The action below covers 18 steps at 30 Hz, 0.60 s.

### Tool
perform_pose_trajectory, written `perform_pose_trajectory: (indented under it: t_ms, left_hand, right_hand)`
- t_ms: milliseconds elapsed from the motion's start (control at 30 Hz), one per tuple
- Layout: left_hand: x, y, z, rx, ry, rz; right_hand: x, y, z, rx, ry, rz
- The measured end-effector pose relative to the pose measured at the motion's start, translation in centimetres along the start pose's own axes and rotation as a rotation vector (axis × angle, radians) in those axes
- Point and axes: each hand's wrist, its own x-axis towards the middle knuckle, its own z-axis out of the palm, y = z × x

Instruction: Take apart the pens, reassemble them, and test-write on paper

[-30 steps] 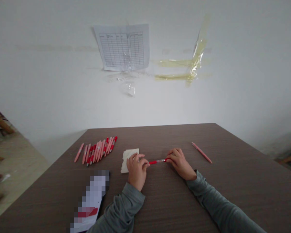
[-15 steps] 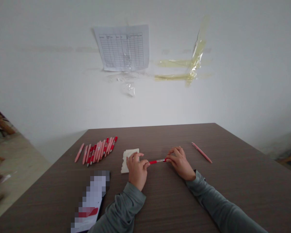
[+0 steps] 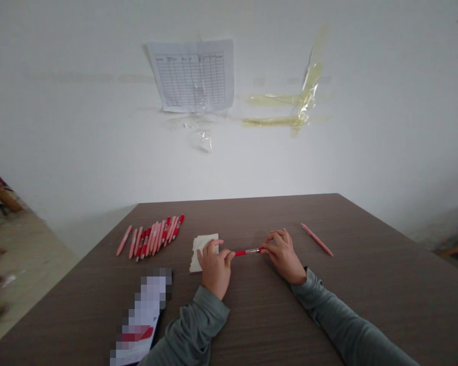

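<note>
A red pen (image 3: 247,251) with a silvery or clear middle section lies level between my two hands, just above or on the table. My left hand (image 3: 216,267) pinches its left end between thumb and fingertips. At the other end, my right hand (image 3: 284,256) pinches the red tip; the fingers hide that end. Partly beneath my left hand is a torn-edged, cream piece of paper (image 3: 197,254). To the right of my right hand, one pink pen (image 3: 316,239) rests by itself on the table.
Several pink and red pens (image 3: 152,239) lie in a slanting row at the table's left. A blurred-out flat object (image 3: 145,310) sits near the front left. Behind the brown table (image 3: 259,315) stands a white wall with a taped printed sheet (image 3: 194,76) and yellowish tape (image 3: 305,96).
Almost nothing differs. Both hands keep their pinch on the red pen, and the whole view has shifted very slightly.
</note>
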Motion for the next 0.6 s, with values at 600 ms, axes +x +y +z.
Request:
perform_pose_trajectory:
  t_ms: [600]
  left_hand:
    - [-0.24,-0.16,0.02,-0.066,-0.005,-0.015]
  right_hand:
    - [-0.19,0.7,0.48,0.015,-0.021,0.054]
